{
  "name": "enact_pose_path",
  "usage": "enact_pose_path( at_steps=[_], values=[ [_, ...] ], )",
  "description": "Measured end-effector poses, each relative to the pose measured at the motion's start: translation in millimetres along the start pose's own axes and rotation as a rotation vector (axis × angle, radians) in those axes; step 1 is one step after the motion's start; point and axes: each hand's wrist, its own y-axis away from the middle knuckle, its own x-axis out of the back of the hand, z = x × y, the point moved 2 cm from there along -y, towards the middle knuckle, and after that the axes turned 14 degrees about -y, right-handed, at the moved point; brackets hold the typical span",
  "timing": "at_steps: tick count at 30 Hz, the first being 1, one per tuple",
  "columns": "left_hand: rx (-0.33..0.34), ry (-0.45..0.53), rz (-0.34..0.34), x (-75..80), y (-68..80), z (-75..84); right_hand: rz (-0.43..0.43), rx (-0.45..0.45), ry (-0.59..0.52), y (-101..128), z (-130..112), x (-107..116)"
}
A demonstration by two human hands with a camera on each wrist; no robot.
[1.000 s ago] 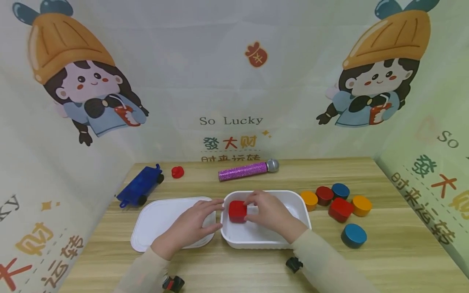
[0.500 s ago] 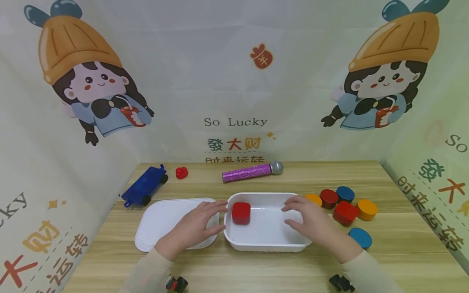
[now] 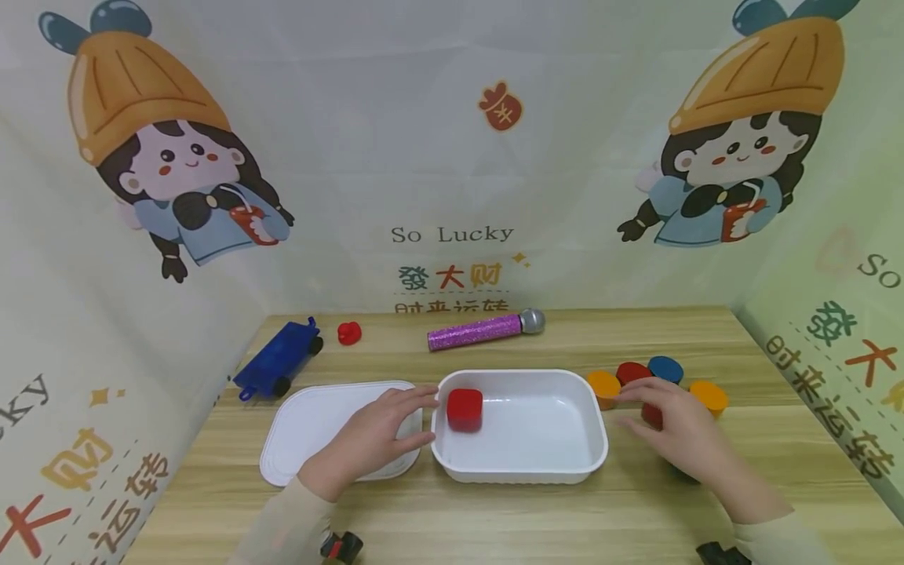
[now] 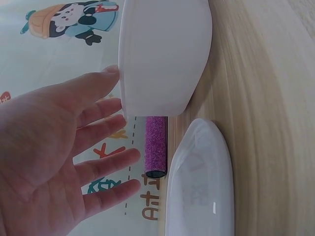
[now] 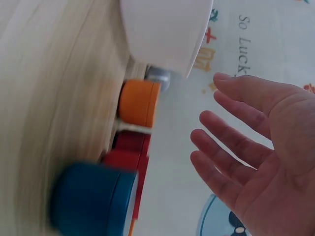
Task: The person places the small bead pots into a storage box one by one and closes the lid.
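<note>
The left hand (image 3: 370, 438) lies over the white lid (image 3: 311, 428), fingers straight and a little spread, its fingertips (image 4: 110, 74) at the left wall of the white tray (image 3: 558, 463); it holds nothing. A red block (image 3: 464, 409) sits inside the tray, in its far left corner. The right hand (image 3: 681, 431) hovers over the coloured blocks right of the tray, fingers loose and apart, covering a red piece (image 3: 650, 414), beside an orange disc (image 3: 604, 385) and a blue disc (image 5: 93, 199). On the backdrop behind I can read "So Lucky" (image 3: 452, 234) above red and green Chinese characters.
</note>
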Motion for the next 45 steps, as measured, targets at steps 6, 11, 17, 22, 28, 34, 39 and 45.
enact_pose_path(
  at_steps=[6, 11, 17, 22, 28, 34, 39, 45],
  values=[
    [0.001, 0.005, 0.004, 1.2, -0.5, 0.1, -0.019, -0.008, 0.069, 12, 11, 14],
    [-0.001, -0.009, 0.013, 1.1, 0.3, -0.7, -0.077, -0.062, 0.110, 21, 20, 20],
    [0.005, -0.014, 0.000, 0.7, 0.8, 0.6, -0.051, -0.044, 0.141, 34, 31, 28],
    [0.014, -0.015, -0.006, 1.3, 0.5, 1.6, -0.056, -0.078, 0.129, 47, 39, 37],
    [0.023, -0.020, -0.018, 2.9, 0.4, 2.0, -0.099, -0.152, 0.098, 57, 47, 42],
    [0.022, -0.024, -0.020, 1.9, 0.5, 1.7, -0.135, -0.210, 0.092, 61, 50, 43],
    [0.029, -0.027, -0.019, 1.4, 0.2, 1.7, -0.133, -0.183, 0.105, 62, 48, 41],
    [0.039, -0.028, -0.025, -0.2, 0.5, 1.4, -0.124, -0.154, 0.117, 63, 46, 39]
  ],
)
